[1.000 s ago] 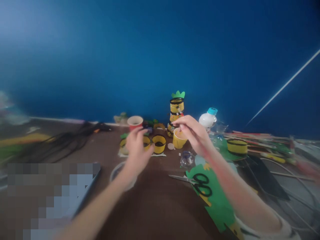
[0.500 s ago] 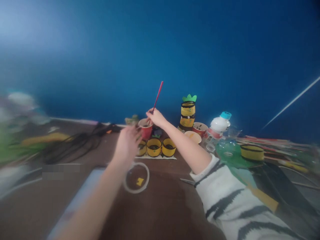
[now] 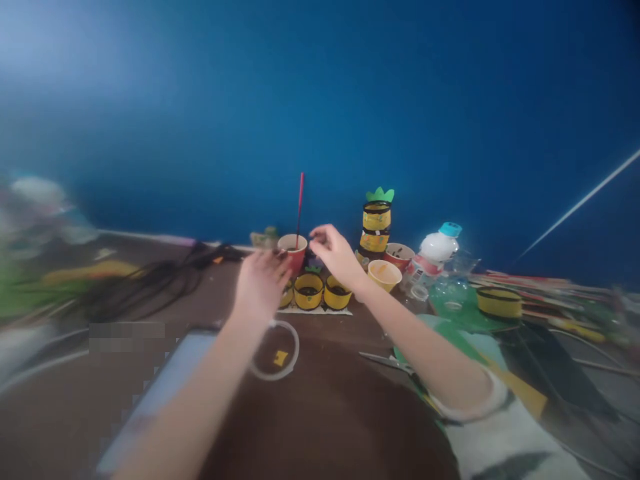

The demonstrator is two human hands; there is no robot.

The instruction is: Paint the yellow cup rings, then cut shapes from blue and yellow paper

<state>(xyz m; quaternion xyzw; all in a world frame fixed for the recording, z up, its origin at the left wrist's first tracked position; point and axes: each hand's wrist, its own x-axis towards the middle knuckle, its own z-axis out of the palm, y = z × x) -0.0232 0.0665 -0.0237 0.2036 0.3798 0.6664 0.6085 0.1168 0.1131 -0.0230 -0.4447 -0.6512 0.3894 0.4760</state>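
A red paper cup (image 3: 298, 260) stands near the wall, with a thin red stick (image 3: 301, 200), like a paintbrush handle, upright in it; its lower end is hidden. My left hand (image 3: 260, 283) is at the cup's left side, fingers spread and slightly blurred; whether they touch the cup I cannot make out. To the right of the cup, my right hand (image 3: 337, 257) is raised with thumb and fingers apart, holding nothing. In front of the cup, yellow rings with black rims (image 3: 308, 293) stand in a row on a pale strip, one partly behind my left hand.
A stacked yellow-and-black pineapple shape (image 3: 376, 220) with a green paper crown stands behind. Right of it are a pale bowl (image 3: 384, 275), another cup (image 3: 400, 253) and a white bottle (image 3: 439, 245). Scissors (image 3: 385, 361), a white hoop (image 3: 296, 350) and a blue-white panel (image 3: 175, 373) lie nearer.
My right hand has let go of the red stick and moved right and slightly down. The stick now stands by itself in the cup. My left hand has hardly moved.
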